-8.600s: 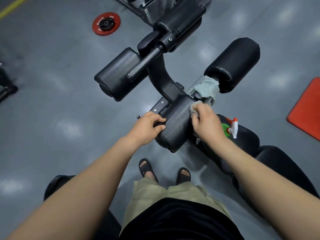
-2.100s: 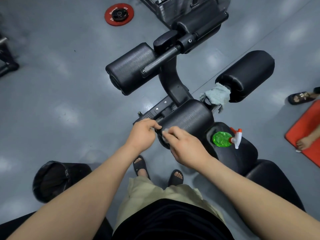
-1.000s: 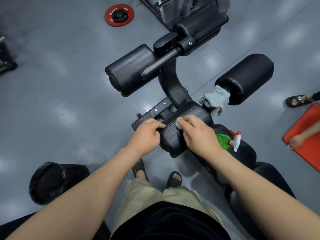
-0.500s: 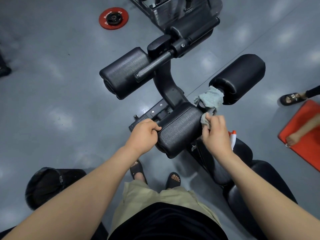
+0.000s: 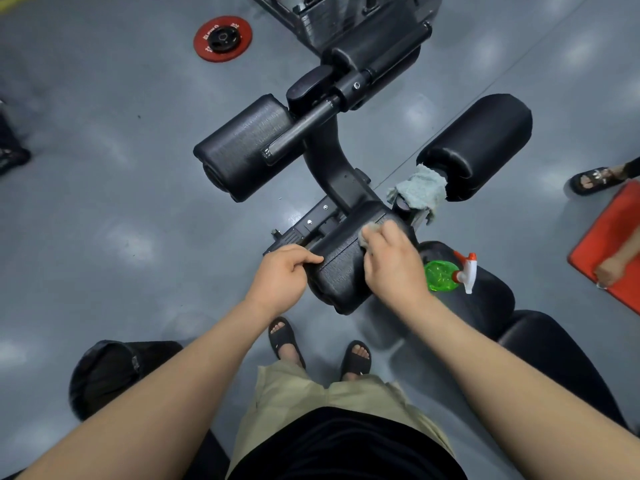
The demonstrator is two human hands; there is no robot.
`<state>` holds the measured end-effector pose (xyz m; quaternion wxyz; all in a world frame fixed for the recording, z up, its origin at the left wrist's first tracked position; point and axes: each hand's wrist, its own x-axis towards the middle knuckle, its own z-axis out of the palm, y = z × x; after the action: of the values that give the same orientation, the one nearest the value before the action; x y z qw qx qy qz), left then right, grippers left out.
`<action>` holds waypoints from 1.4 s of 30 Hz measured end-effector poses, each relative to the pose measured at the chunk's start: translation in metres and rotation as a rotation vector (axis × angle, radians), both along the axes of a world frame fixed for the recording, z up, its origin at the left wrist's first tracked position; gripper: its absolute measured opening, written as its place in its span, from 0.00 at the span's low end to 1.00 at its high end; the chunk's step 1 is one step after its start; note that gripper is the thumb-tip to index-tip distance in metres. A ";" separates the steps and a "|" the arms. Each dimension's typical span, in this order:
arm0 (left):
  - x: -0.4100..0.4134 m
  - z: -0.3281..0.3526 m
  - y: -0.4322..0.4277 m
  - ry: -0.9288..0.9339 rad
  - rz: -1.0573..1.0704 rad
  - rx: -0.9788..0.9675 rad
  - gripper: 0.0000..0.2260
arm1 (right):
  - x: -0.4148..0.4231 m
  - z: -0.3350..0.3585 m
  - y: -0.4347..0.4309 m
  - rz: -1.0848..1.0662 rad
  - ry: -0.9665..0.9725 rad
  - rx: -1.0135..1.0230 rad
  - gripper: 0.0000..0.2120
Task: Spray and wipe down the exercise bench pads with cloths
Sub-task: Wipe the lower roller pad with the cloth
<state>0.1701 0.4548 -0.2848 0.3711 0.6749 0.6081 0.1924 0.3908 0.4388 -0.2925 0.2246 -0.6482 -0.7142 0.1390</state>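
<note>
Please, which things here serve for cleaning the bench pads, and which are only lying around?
For the job: roller pad gripped by the left hand; cloth in the right hand, on that pad; spare cloth draped nearby; green spray bottle on the seat pad.
Lying about: red weight plate; red mat; black bin.

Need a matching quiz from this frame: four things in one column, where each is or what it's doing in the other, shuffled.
1 spray bottle
2 spare cloth
3 weight plate
4 left hand

a on the floor
b grips the near pad's end
c on the seat pad
d draped beside the far right pad

Pairs: 1-c, 2-d, 3-a, 4-b
</note>
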 end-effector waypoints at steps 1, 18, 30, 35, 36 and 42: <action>0.000 -0.001 0.000 -0.012 0.018 -0.003 0.23 | -0.007 -0.001 -0.007 0.043 0.012 0.004 0.12; 0.003 0.001 0.002 -0.035 0.081 -0.065 0.22 | 0.029 0.005 0.032 -0.150 0.022 0.036 0.12; -0.015 -0.019 -0.004 -0.196 0.214 -0.131 0.24 | -0.028 -0.005 -0.021 0.204 0.049 0.030 0.14; -0.016 -0.028 -0.003 -0.157 0.144 -0.078 0.21 | -0.041 -0.008 -0.043 0.460 -0.037 -0.013 0.18; -0.015 -0.027 -0.002 -0.153 0.146 -0.075 0.21 | -0.038 -0.009 -0.045 0.509 -0.058 -0.016 0.19; -0.011 -0.022 -0.001 -0.179 0.165 -0.055 0.21 | -0.003 -0.009 -0.057 0.588 -0.107 -0.066 0.17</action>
<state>0.1589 0.4537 -0.3066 0.4253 0.5922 0.6310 0.2650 0.3876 0.3821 -0.3016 0.1156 -0.4271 -0.8771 0.1869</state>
